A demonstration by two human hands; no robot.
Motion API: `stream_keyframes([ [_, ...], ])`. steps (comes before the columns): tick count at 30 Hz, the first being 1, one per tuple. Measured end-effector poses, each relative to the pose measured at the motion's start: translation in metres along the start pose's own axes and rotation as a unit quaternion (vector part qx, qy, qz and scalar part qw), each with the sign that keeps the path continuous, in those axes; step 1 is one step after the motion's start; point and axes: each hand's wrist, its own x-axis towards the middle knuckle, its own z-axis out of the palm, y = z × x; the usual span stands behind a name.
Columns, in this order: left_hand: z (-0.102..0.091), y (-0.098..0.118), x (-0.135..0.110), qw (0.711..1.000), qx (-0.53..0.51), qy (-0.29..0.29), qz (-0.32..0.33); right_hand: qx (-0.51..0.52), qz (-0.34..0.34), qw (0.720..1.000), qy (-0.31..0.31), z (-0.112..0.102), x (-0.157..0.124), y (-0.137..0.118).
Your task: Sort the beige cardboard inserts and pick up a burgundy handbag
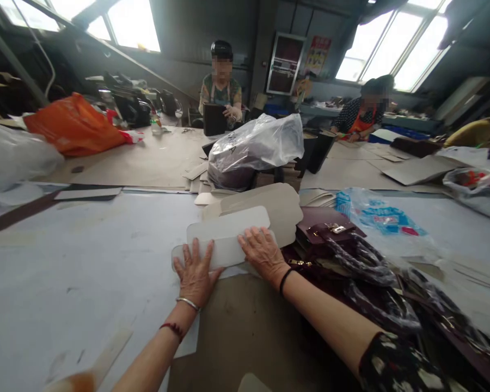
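My left hand (195, 275) lies flat, fingers spread, on the near end of a long white rounded card piece (224, 239). My right hand (263, 251) rests palm down on the same stack a little to the right, fingers stretched out. Under and behind the white pieces lie tan cardboard cut-outs (277, 209) of a similar rounded shape. Just right of my right wrist sits a dark maroon handbag (324, 226) with a metal clasp, its handles wrapped in clear film.
A brown board (245, 332) lies on the table under my forearms. A clear plastic bag over dark goods (255, 149) stands behind the cut-outs. A blue-printed plastic bag (375, 218) lies to the right. An orange bag (73, 126) lies far left. Two people work at the far tables.
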Motion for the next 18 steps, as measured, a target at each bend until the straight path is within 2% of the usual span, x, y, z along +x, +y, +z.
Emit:
stream_keyframes([
  [4, -0.005, 0.007, 0.021, 0.999, -0.028, 0.0, -0.042, 0.015, 0.033, 0.999, -0.008, -0.021, 0.025, 0.011],
  [7, -0.009, 0.009, 0.022, 0.996, -0.066, -0.028, -0.051, 0.054, 0.03, 0.998, -0.025, -0.037, 0.017, -0.005],
  [10, -0.011, 0.007, 0.012, 0.996, -0.069, -0.05, -0.031, 0.123, -0.054, 0.987, -0.09, -0.049, -0.032, -0.044],
  [11, -0.012, 0.007, 0.008, 0.996, -0.064, -0.056, -0.021, 0.151, -0.098, 0.976, -0.122, -0.051, -0.056, -0.06],
  [12, -0.014, 0.006, 0.004, 0.996, -0.057, -0.061, -0.012, 0.204, -0.163, 0.953, -0.157, -0.051, -0.082, -0.077],
  [13, -0.016, 0.005, 0.001, 0.997, -0.051, -0.065, -0.004, 0.235, -0.212, 0.935, -0.157, -0.048, -0.108, -0.094],
  [14, -0.017, 0.005, -0.002, 0.997, -0.045, -0.066, -0.001, 0.24, -0.241, 0.932, -0.127, -0.043, -0.131, -0.109],
  [16, -0.02, 0.005, -0.005, 0.997, -0.038, -0.068, 0.001, 0.218, -0.223, 0.949, -0.048, -0.028, -0.163, -0.132],
  [18, -0.022, 0.006, -0.006, 0.996, -0.037, -0.077, 0.008, 0.204, -0.203, 0.956, -0.054, -0.016, -0.174, -0.143],
])
